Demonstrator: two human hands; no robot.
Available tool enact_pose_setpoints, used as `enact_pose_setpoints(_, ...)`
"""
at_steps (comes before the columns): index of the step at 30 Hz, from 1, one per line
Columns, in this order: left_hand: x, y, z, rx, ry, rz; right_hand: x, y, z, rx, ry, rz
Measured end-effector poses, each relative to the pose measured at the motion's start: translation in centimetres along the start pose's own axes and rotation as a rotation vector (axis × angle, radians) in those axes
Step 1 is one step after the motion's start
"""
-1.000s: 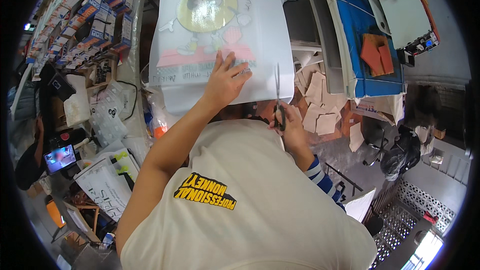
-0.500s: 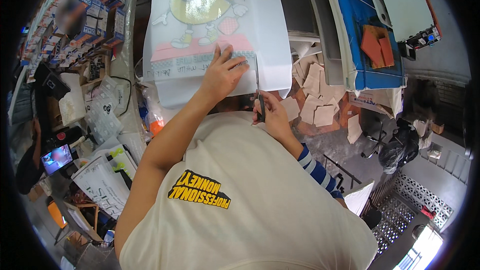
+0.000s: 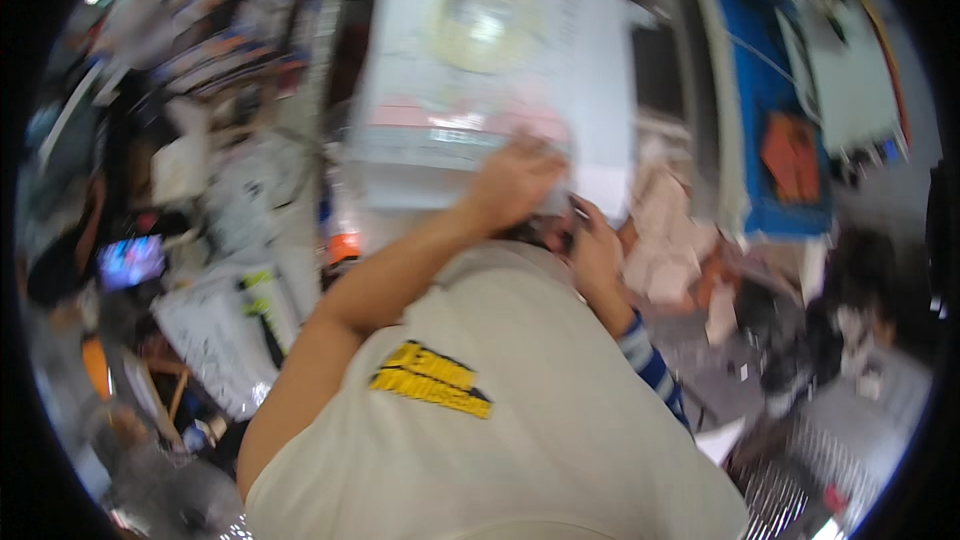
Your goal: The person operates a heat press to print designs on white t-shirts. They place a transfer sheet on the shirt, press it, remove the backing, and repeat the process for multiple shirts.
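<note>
Motion blurs the whole picture. A large white, slightly see-through printed sheet lies in front of me, with a yellow round cartoon figure and a pink and checkered band below it. My left hand lies on the sheet's near right part, fingers stretched out, though smeared. Just right of it, at the near edge, my right hand is closed around black-handled scissors. The blades are too blurred to make out, so whether they touch the sheet cannot be told.
Brown paper pieces lie on the floor at right. Beyond them is a blue-covered table with an orange-red piece. Stacked boxes, plastic bags and a lit screen crowd the left.
The view has swung, so the whole scene sits further right and slightly lower and is blurred. My left hand now appears closer to my right hand, which keeps the scissors.
</note>
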State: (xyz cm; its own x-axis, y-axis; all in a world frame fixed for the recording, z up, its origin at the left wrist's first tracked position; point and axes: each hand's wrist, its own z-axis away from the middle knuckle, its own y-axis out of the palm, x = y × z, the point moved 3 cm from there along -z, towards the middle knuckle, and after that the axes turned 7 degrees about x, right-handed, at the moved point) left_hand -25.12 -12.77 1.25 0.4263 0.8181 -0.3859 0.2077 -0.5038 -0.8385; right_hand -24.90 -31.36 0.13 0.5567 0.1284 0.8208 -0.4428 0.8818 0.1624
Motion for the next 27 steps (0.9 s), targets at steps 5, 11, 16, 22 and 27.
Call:
enact_pose_setpoints(5, -0.6, 1.0, -0.5, 0.046, 0.046, 0.016, -2.5, -1.7, -0.8, -0.069, -0.124, -0.019)
enact_pose_setpoints(11, -1.9, 0.6, 0.0, -0.054, -0.044, 0.078, 0.3, -0.4, -1.1, -0.031, -0.077, -0.023)
enact_pose_setpoints(16, -2.7, -0.8, -0.9, -0.012, 0.031, 0.093, -0.1, -1.5, -2.6, -0.074, -0.111, -0.126)
enact_pose_setpoints(22, -2.5, -2.5, -0.6, -0.129, -0.005, 0.039, 1.9, 0.2, -2.2, -0.06, -0.038, 0.009)
enact_pose_setpoints(27, -3.8, -4.3, -1.0, -0.13, -0.004, 0.118, 3.6, 0.3, -4.0, -0.077, -0.055, -0.119)
